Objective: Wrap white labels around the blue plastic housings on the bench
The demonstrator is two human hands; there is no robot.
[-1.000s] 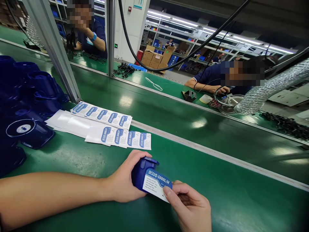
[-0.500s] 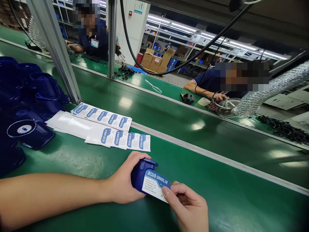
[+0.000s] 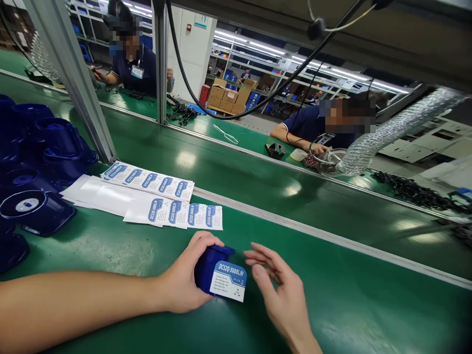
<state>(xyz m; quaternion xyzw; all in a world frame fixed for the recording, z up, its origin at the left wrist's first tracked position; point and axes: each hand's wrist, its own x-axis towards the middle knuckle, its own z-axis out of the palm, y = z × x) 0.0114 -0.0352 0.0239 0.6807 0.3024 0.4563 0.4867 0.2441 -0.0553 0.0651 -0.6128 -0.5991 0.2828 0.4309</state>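
Note:
My left hand point(image 3: 188, 280) is wrapped round a dark blue plastic housing point(image 3: 204, 268) held just above the green bench. On the housing's right side sits a blue and white label point(image 3: 229, 281) reading DC52Q-5000L/H, its right part sticking out past the housing. My right hand point(image 3: 282, 290) is beside the label's right edge, fingers apart, with nothing in it. Behind the housing lie label sheets point(image 3: 204, 216), another printed stack point(image 3: 147, 179) and white backing strips point(image 3: 99, 193).
Many blue housings point(image 3: 55, 147) are piled at the left, one point(image 3: 47, 214) nearest the sheets. A metal post point(image 3: 79, 88) rises behind them. Beyond the bench's rail point(image 3: 295, 225), two people work at the far table, near a silver duct point(image 3: 391, 130) and black cables point(image 3: 409, 191).
My right hand has let go of the label and drawn back to the right, its fingers now spread. The label stays on the housing in my left hand. The view has shifted slightly.

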